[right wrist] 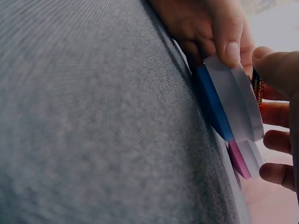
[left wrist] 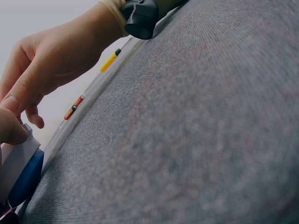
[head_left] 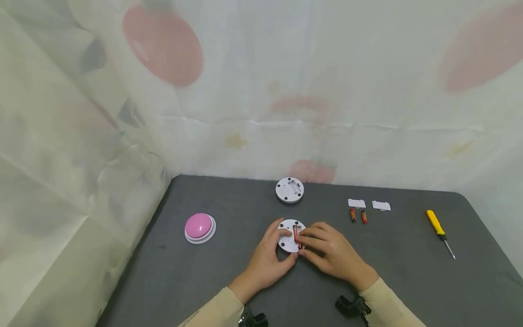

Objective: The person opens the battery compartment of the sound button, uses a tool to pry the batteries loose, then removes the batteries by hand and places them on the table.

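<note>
An upturned round push button (head_left: 288,245) lies near the front middle, white base up. Its blue dome (right wrist: 212,105) faces the table in the right wrist view. My left hand (head_left: 267,259) grips its rim, thumb in front and fingers behind. With thumb and fingers, my right hand (head_left: 333,252) pinches a red and black battery (right wrist: 258,91) at the base. Another red battery (head_left: 295,231) lies in the compartment beside it. How deep the pinched battery sits is hidden by my fingers.
Behind lies another upturned push button (head_left: 286,193). A pink-domed push button (head_left: 199,225) stands upright at left. Two white covers (head_left: 357,203) lie at back right, with two loose batteries (head_left: 353,215) in front. A yellow-handled screwdriver (head_left: 435,222) lies far right. Curtains border the table's back.
</note>
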